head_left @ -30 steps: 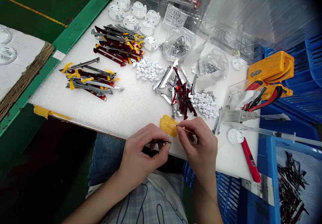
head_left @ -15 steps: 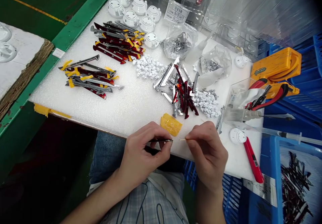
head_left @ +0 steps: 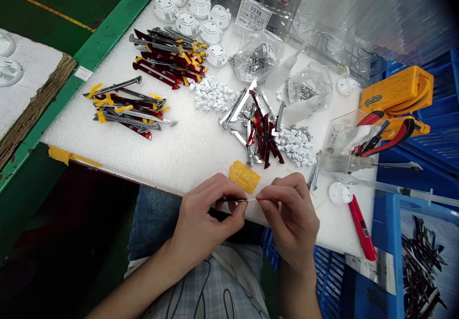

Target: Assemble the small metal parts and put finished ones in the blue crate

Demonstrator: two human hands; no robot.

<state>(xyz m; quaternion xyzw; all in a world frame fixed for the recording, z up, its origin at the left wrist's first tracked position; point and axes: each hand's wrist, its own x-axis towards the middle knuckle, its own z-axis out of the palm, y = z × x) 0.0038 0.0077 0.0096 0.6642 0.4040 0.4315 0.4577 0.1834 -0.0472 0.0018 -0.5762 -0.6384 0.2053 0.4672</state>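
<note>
My left hand (head_left: pixel 204 218) pinches a thin dark metal strip (head_left: pixel 233 200) held level at the front edge of the white foam pad (head_left: pixel 186 151). My right hand (head_left: pixel 292 218) pinches a thin pale stick (head_left: pixel 255 199) whose tip meets the right end of the strip. A yellow sticky lump (head_left: pixel 244 176) lies on the pad just behind both hands. Beyond it sits a loose pile of chrome and dark red strips (head_left: pixel 256 123).
Two stacks of strips with yellow tape (head_left: pixel 125 108) (head_left: pixel 168 60) lie at the left. White round caps (head_left: pixel 195 17), piles of small white pieces (head_left: pixel 213 94), bags of screws (head_left: pixel 256 60), a red knife (head_left: pixel 360 228), a yellow tool (head_left: pixel 394 99) and blue crates (head_left: pixel 423 242) surround them.
My right hand drew the stick from the yellow lump down and toward me, then brought its tip left to touch the end of the strip. My left hand stayed nearly still.
</note>
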